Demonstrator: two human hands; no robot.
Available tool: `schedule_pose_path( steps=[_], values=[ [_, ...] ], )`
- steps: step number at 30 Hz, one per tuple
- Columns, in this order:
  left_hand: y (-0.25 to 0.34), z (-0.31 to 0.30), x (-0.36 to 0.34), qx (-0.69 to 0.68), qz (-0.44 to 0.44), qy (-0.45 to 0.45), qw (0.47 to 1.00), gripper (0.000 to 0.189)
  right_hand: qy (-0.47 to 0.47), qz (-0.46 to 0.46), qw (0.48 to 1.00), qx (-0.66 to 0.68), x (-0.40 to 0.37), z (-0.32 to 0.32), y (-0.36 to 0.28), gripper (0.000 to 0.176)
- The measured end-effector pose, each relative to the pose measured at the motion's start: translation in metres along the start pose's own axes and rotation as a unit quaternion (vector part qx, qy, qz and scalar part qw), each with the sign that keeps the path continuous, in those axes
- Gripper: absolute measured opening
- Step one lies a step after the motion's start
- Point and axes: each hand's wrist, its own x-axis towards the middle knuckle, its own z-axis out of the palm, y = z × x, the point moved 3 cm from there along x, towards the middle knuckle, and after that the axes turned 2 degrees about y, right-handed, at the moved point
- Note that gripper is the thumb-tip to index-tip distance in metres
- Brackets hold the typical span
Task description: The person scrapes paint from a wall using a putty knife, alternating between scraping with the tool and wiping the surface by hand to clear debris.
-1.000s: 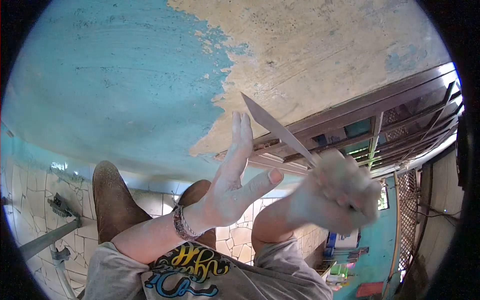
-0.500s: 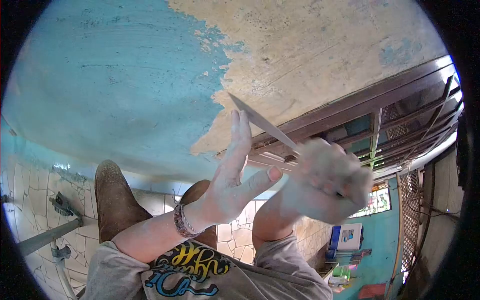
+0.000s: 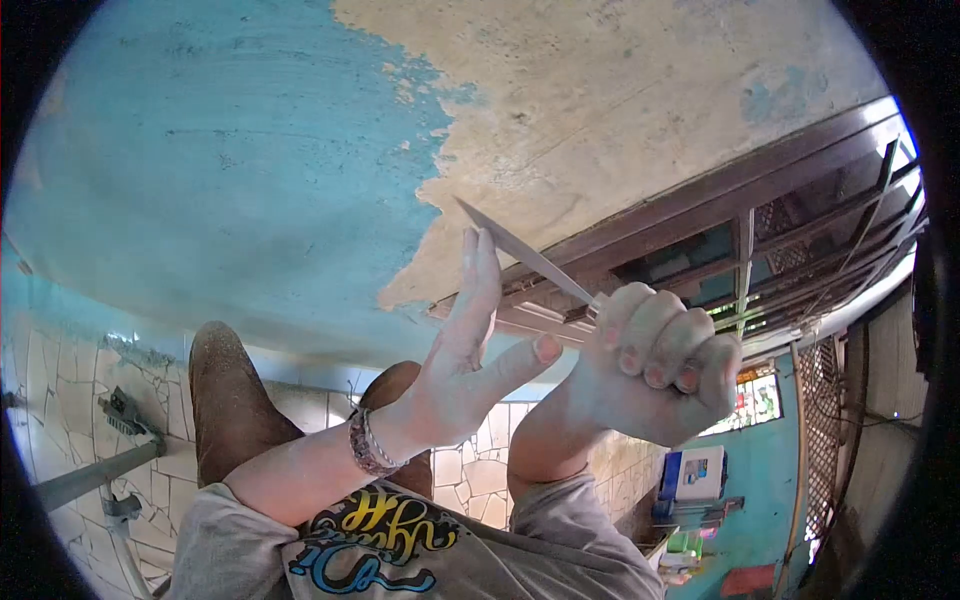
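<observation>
My right hand is closed in a fist around the handle of a putty knife; the fingers hide most of the handle. Its thin metal blade slants up and left, with the far corner over the edge where blue paint meets the bare patch of wall. My left hand, with a woven bracelet at the wrist, is open. Its fingers stretch upward together, tips right at the blade near its far end, and the thumb sticks out to the right. Pale dust coats both hands.
The wall fills the upper view, blue at left and beige at right. A dark wooden window frame with bars runs along the right. Metal scaffold tubing stands lower left above stone-patterned floor tiles. My knees are bent.
My right hand, blurred before, is now sharp. The blade's tip and left fingertips have shifted slightly down in view; both hands keep the same pose.
</observation>
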Motion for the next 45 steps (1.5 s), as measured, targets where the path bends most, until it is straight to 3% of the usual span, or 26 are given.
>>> schedule_pose_path(
  steps=[1, 3, 4, 5, 7, 8, 10, 12, 13, 16, 17, 19, 22, 23, 24, 27, 31, 32, 34, 35, 38, 39, 42, 43, 45],
  values=[
    [0.004, 0.004, 0.001, -0.026, -0.001, 0.004, 1.0, 0.102, 0.011, -0.012, 0.989, -0.148, -0.013, -0.013, 0.013, 0.02],
    [-0.002, 0.001, 0.001, -0.058, -0.027, 0.031, 0.997, 0.103, 0.039, -0.024, 0.894, -0.446, -0.033, -0.032, 0.04, 0.016],
    [-0.005, 0.0, 0.001, -0.074, -0.039, 0.045, 0.995, 0.103, 0.094, 0.18, 0.963, -0.175, -0.027, -0.024, 0.045, 0.03],
    [-0.011, -0.004, -0.006, -0.019, -0.033, 0.037, 0.999, 0.104, 0.155, 0.144, 0.967, -0.14, -0.037, -0.038, 0.039, 0.032],
    [-0.01, -0.006, -0.011, 0.025, -0.043, 0.024, 0.998, 0.105, -0.076, 0.064, 0.993, -0.059, -0.003, -0.011, 0.016, 0.036],
    [-0.008, -0.005, -0.011, 0.013, -0.058, 0.017, 0.998, 0.105, -0.037, 0.036, 0.997, -0.065, -0.001, -0.006, 0.009, 0.033],
    [-0.006, -0.002, -0.005, -0.01, -0.066, -0.009, 0.998, 0.104, 0.022, 0.121, 0.987, -0.107, -0.018, -0.022, 0.033, 0.013],
    [-0.014, -0.002, -0.007, -0.007, -0.044, 0.001, 0.999, 0.103, 0.08, 0.088, 0.961, -0.25, -0.036, -0.045, 0.036, 0.011],
    [-0.013, -0.005, -0.006, 0.009, -0.029, 0.007, 1.0, 0.104, 0.106, 0.012, 0.926, -0.361, -0.045, -0.043, 0.028, 0.01],
    [-0.003, -0.004, -0.008, 0.064, -0.019, -0.004, 0.998, 0.105, -0.058, -0.007, 0.973, -0.222, -0.009, -0.02, 0.019, 0.016],
    [-0.005, -0.004, -0.007, 0.03, -0.014, -0.005, 0.999, 0.104, -0.032, -0.045, 0.916, -0.398, -0.023, -0.033, 0.027, 0.022],
    [-0.005, -0.003, -0.003, -0.057, -0.032, 0.008, 0.998, 0.101, 0.08, 0.125, 0.962, -0.228, -0.02, -0.024, 0.048, 0.029],
    [-0.007, -0.008, -0.005, 0.041, 0.0, 0.027, 0.999, 0.101, -0.101, 0.008, 0.98, -0.171, 0.009, -0.016, 0.025, 0.03],
    [-0.003, -0.008, -0.005, 0.074, 0.006, 0.013, 0.997, 0.102, -0.06, -0.04, 0.992, -0.104, 0.016, -0.012, 0.013, 0.028],
    [0.001, -0.005, -0.005, 0.105, 0.009, -0.005, 0.994, 0.103, 0.04, -0.033, 0.999, -0.009, 0.023, 0.004, 0.008, 0.029],
    [0.007, -0.002, 0.007, 0.075, 0.045, 0.027, 0.996, 0.106, 0.057, 0.093, 0.992, -0.062, 0.021, 0.01, 0.038, 0.028],
    [0.012, -0.004, 0.002, 0.076, 0.052, 0.01, 0.996, 0.108, -0.046, 0.012, 0.999, -0.012, 0.038, 0.007, 0.022, 0.025],
    [0.013, -0.006, 0.003, 0.065, 0.064, 0.024, 0.995, 0.107, -0.005, 0.005, 0.999, -0.034, 0.036, 0.017, 0.016, 0.022],
    [0.012, -0.003, 0.007, 0.046, 0.072, 0.028, 0.996, 0.107, -0.063, 0.051, 0.972, -0.222, 0.024, 0.003, 0.04, 0.036],
    [0.012, -0.002, 0.008, 0.039, 0.07, 0.024, 0.997, 0.107, 0.027, 0.093, 0.961, -0.258, 0.015, 0.008, 0.036, 0.029],
    [0.018, -0.009, 0.006, 0.049, 0.053, 0.003, 0.997, 0.106, -0.014, -0.026, 0.995, -0.098, 0.03, 0.023, 0.016, 0.03],
    [0.022, -0.011, 0.01, 0.058, 0.059, 0.004, 0.997, 0.105, 0.03, -0.019, 0.996, -0.086, 0.028, 0.022, 0.015, 0.032],
    [0.022, -0.009, 0.009, 0.053, 0.05, 0.001, 0.997, 0.105, -0.003, 0.037, 0.986, -0.16, 0.021, 0.027, 0.028, 0.038],
    [0.021, -0.009, 0.009, 0.048, 0.046, 0.003, 0.998, 0.104, -0.045, 0.039, 0.991, -0.118, 0.024, 0.02, 0.024, 0.036],
    [0.023, -0.009, 0.008, 0.066, 0.049, -0.004, 0.997, 0.104, -0.016, 0.011, 0.993, -0.112, 0.027, 0.01, 0.012, 0.034]
  ],
)
